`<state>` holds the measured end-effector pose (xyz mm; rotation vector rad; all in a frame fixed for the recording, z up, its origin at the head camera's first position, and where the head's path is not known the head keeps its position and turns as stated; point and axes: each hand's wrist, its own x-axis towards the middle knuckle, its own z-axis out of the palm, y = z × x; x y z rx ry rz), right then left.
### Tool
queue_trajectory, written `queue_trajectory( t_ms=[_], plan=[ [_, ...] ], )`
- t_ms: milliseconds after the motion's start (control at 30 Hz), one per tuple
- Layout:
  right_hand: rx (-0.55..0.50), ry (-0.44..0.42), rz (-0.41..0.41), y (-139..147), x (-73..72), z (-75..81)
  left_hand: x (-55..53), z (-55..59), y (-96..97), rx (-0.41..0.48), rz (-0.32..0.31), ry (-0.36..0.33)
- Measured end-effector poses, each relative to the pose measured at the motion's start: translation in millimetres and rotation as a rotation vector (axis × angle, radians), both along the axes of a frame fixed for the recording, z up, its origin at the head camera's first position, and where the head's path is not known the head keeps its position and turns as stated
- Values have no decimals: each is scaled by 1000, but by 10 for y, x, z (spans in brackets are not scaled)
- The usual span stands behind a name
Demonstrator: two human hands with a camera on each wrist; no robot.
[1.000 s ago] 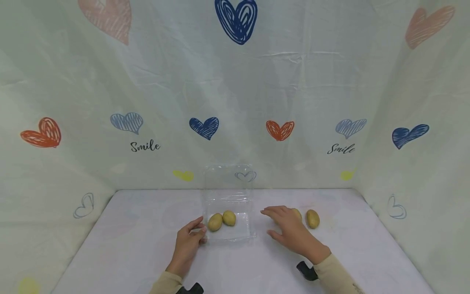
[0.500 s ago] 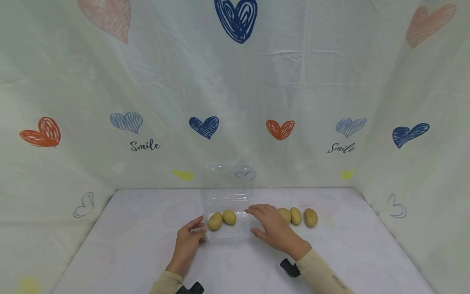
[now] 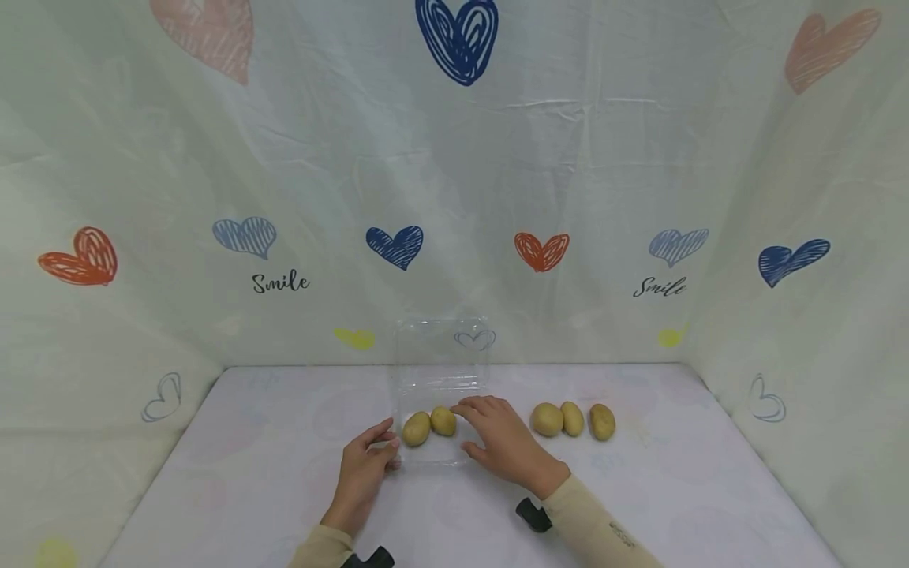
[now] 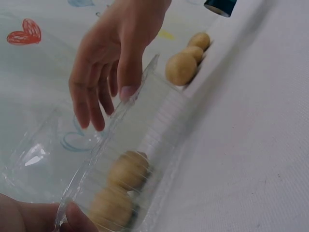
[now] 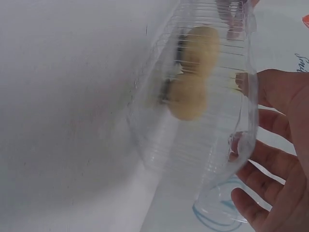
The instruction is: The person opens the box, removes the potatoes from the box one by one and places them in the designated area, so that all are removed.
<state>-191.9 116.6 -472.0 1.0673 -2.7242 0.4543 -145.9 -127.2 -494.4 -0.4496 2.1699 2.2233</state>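
A clear plastic clamshell container point(image 3: 477, 454) stands on the table with its lid raised at the back. Two potatoes point(image 3: 416, 428) lie inside it, toward the left. My left hand point(image 3: 360, 473) pinches the container's left rim, its thumb point(image 4: 78, 220) on the inner side in the left wrist view. Over the right rim reaches my right hand point(image 3: 506, 442), fingers relaxed and apart, holding nothing. Its fingertips come close to the right-hand potato point(image 3: 443, 420) in the head view; whether they touch it I cannot tell.
Three more potatoes point(image 3: 547, 420) lie in a row on the table to the right of the container. A white cloth covers the table point(image 3: 284, 426). Behind it hangs a pale curtain point(image 3: 589, 181) printed with hearts.
My right hand has moved left, from near the loose potatoes to over the container, uncovering the row of three. My left hand and the container have stayed in place.
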Motion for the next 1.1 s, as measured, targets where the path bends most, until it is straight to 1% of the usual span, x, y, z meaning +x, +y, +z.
queue_trajectory(
  t_ms=[233,433,600,833,1100],
  plan=[
    [33,43,15,-87,-44,-22,-11,-21,-1,0,1,-2],
    [70,76,30,-135,-91,-29,-13,-37,-3,3,-10,17],
    [89,66,43,-176,-117,-30,-14,-39,-6,-5,-12,5],
    [142,48,31,-237,-161,-39,-14,-30,0,-6,-9,1],
    [187,76,22,-277,-193,-42,-12,-30,-9,6,-1,4]
  ],
)
